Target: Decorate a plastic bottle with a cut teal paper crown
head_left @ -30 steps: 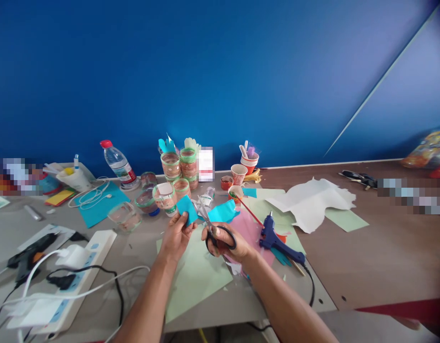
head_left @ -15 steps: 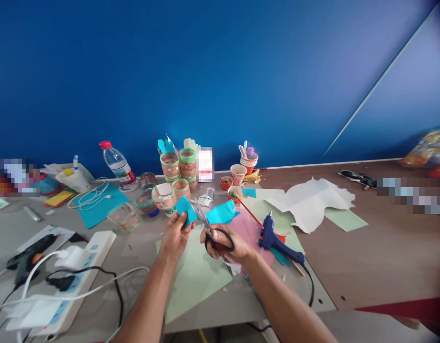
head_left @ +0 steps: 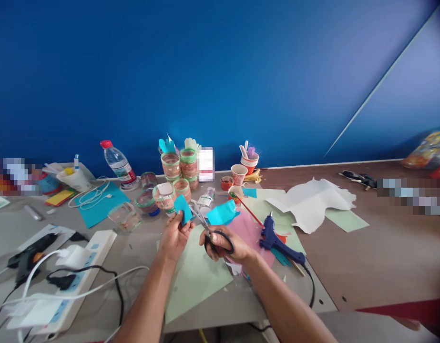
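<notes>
My left hand point(head_left: 175, 237) pinches a small teal piece of paper point(head_left: 183, 208) and holds it upright over the table. My right hand point(head_left: 225, 244) is closed through the black handles of a pair of scissors point(head_left: 209, 229). The scissor blades point up and to the left and meet the right edge of the teal piece. Under both hands lies a pale green sheet point(head_left: 194, 276). A larger teal scrap point(head_left: 221, 212) and a pink sheet point(head_left: 249, 231) lie just behind my right hand.
A blue glue gun point(head_left: 277, 239) lies right of my right hand, its cord running off the table edge. Decorated plastic cups point(head_left: 177, 174), a water bottle point(head_left: 117, 163), a white power strip point(head_left: 67, 281) with cables, a black glue gun point(head_left: 28, 252) and white paper point(head_left: 314, 200) surround the work spot.
The scissors have shifted left and their blades have reached the teal piece. My left hand has turned the piece slightly, so it looks narrower.
</notes>
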Action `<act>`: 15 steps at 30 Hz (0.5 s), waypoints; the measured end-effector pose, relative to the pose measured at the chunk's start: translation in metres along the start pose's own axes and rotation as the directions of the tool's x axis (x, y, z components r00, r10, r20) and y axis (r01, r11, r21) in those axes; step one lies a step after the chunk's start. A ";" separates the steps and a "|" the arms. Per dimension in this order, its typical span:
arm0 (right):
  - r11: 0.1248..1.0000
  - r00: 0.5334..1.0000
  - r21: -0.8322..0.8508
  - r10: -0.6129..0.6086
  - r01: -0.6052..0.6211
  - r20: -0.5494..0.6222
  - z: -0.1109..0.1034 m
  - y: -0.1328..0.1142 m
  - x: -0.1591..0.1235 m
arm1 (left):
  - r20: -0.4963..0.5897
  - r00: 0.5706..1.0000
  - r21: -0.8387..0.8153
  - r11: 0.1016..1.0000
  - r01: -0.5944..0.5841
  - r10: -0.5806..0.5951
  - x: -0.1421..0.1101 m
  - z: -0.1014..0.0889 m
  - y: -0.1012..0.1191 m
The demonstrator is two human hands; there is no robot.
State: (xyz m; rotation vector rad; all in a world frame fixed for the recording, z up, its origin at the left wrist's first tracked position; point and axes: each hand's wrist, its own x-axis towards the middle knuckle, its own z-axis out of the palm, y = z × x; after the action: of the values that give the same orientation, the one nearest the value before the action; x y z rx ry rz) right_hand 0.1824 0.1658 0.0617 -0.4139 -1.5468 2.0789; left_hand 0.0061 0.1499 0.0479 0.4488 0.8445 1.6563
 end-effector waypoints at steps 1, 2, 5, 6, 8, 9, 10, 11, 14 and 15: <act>1.000 1.000 0.000 -0.001 0.001 0.008 0.000 0.000 0.000 | -0.006 1.000 0.000 1.000 -0.007 0.007 0.000 0.000 0.000; 1.000 1.000 0.002 -0.004 0.004 0.015 0.001 -0.001 0.000 | -0.011 1.000 0.003 1.000 -0.016 0.016 0.000 0.001 0.000; 1.000 1.000 0.007 -0.017 0.017 0.025 0.000 -0.001 0.000 | -0.010 0.999 0.023 0.998 -0.053 0.053 -0.001 0.002 0.000; 1.000 0.999 0.009 -0.017 0.017 0.030 0.000 -0.001 -0.001 | -0.007 0.998 0.032 0.998 -0.061 0.061 -0.002 0.003 0.000; 1.000 0.999 0.015 -0.017 0.017 0.049 -0.001 -0.001 -0.002 | -0.003 0.998 0.055 0.996 -0.066 0.066 -0.004 0.005 0.000; 1.000 0.998 0.018 -0.017 0.016 0.062 -0.002 -0.001 -0.003 | -0.002 0.998 0.066 0.996 -0.068 0.068 -0.005 0.006 0.000; 1.000 0.997 0.020 -0.016 0.015 0.078 -0.002 -0.001 -0.003 | -0.002 0.998 0.076 0.995 -0.070 0.070 -0.005 0.007 0.000; 1.000 0.996 0.022 -0.016 0.014 0.092 -0.003 -0.001 -0.003 | -0.005 0.997 0.083 0.994 -0.077 0.078 -0.006 0.008 0.000; 1.000 0.993 0.027 -0.019 0.016 0.119 -0.004 0.001 -0.003 | -0.020 0.994 0.108 0.989 -0.103 0.106 -0.006 0.008 -0.001; 0.999 0.993 0.027 -0.021 0.018 0.120 -0.004 0.002 -0.003 | -0.027 0.993 0.121 0.987 -0.110 0.114 -0.005 0.008 -0.001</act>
State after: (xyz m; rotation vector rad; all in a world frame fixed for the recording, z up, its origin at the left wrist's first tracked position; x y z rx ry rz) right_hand 0.1863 0.1670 0.0589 -0.2674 -1.5836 2.1415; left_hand 0.0139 0.1471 0.0529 0.5608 0.9624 1.7261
